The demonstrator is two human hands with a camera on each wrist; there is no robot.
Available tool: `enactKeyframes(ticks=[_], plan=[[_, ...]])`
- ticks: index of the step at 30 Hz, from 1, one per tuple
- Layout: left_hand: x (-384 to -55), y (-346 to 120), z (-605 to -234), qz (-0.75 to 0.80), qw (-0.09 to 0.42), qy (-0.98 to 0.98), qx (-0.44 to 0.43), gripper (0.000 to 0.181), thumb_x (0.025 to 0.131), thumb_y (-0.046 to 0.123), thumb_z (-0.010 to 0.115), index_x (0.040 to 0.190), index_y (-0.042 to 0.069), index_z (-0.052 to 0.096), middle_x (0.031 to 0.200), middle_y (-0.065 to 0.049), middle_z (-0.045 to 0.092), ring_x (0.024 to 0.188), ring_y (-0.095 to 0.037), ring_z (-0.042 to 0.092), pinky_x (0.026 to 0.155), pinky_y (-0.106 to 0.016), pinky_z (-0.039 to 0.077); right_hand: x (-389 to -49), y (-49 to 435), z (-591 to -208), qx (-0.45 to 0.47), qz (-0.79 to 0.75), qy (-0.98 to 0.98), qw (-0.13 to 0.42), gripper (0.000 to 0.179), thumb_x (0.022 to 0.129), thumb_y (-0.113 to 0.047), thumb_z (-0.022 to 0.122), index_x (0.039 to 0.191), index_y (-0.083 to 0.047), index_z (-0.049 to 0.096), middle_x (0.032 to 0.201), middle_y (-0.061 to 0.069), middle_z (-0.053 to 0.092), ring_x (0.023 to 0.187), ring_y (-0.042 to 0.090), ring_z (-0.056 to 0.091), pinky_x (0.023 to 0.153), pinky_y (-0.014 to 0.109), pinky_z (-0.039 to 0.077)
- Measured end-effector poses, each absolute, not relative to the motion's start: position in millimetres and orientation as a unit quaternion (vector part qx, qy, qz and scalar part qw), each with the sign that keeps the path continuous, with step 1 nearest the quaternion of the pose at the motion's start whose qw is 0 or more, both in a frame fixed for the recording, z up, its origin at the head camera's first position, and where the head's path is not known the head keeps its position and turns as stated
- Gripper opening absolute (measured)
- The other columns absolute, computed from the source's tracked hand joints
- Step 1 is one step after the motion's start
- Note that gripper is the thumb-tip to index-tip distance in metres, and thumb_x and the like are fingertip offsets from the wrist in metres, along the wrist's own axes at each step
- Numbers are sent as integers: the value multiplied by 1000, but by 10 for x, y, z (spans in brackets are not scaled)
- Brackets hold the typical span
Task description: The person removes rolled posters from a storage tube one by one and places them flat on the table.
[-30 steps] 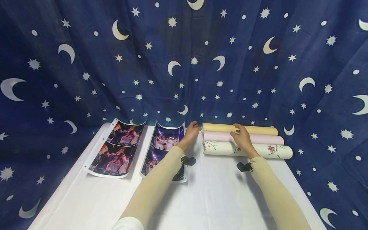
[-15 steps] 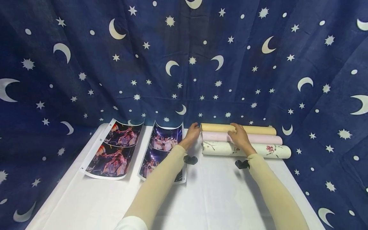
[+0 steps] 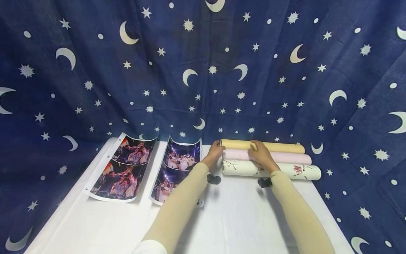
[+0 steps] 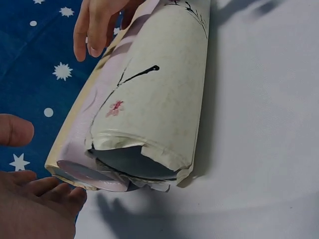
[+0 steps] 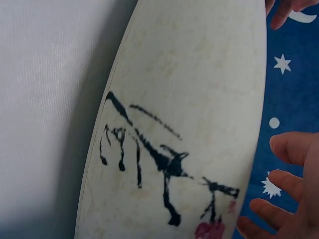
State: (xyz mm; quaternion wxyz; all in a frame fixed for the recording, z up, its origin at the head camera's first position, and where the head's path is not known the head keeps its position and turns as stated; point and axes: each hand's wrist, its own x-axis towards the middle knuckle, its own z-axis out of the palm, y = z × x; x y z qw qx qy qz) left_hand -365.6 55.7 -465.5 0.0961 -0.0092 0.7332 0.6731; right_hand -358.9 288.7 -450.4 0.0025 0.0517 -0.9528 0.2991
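Three wallpaper-like rolls lie side by side: a yellow roll [image 3: 285, 147] at the back, a pink roll [image 3: 293, 158] in the middle and a cream roll [image 3: 239, 168] with painted blossom branches in front. My left hand [image 3: 214, 154] is at the left end of the yellow roll, thumb and fingers spread, fingertips right at its rim in the left wrist view. My right hand [image 3: 261, 154] is over the yellow and pink rolls, its fingers loosely bent. The cream roll's open end [image 4: 139, 162] has a torn, crumpled edge.
Two curled photo prints, a left print [image 3: 125, 173] and a right print [image 3: 177, 162], lie on the white tabletop [image 3: 95, 225]. My left forearm covers part of the right one. Behind the table hangs a dark blue curtain [image 3: 209, 88] with moons and stars.
My left hand has moved slightly right, up to the yellow roll's end. My right hand has shifted slightly left over the rolls. The rolls stay in place while the head view shifts slightly.
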Motion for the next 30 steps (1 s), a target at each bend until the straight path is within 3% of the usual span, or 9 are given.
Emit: enactKeyframes(ticks=[8,16,25,30], plan=[[-3586,621,-4675,667,108,737,-7,68,92,21,53,153,3,27,156,-20,35,144,-38,34,120,-49,27,-3609,2927,-4549,40,304,-952,-15,59,103,-34,44,154,-7,28,161,23,22,145,48,22,116,65,19],[-3624,666,-4736,671,114,733,-7,70,91,24,54,153,6,27,157,-17,36,145,-36,34,121,-49,26,-3605,2940,-4589,53,309,-950,1,59,102,-31,49,151,-3,33,158,26,25,144,48,25,117,63,21],[-3647,635,-4623,716,101,690,29,65,97,25,50,155,12,25,161,-9,30,149,-29,27,122,-45,24,-3659,2969,-4672,31,335,-941,26,61,97,-28,57,150,-7,36,164,19,14,148,46,18,119,61,17],[-3636,656,-4499,736,84,671,35,61,96,22,51,152,11,32,158,-8,37,148,-29,31,122,-44,25,-3651,2975,-4634,33,337,-939,52,68,94,-23,62,153,-8,31,164,18,14,149,44,15,120,62,16]])
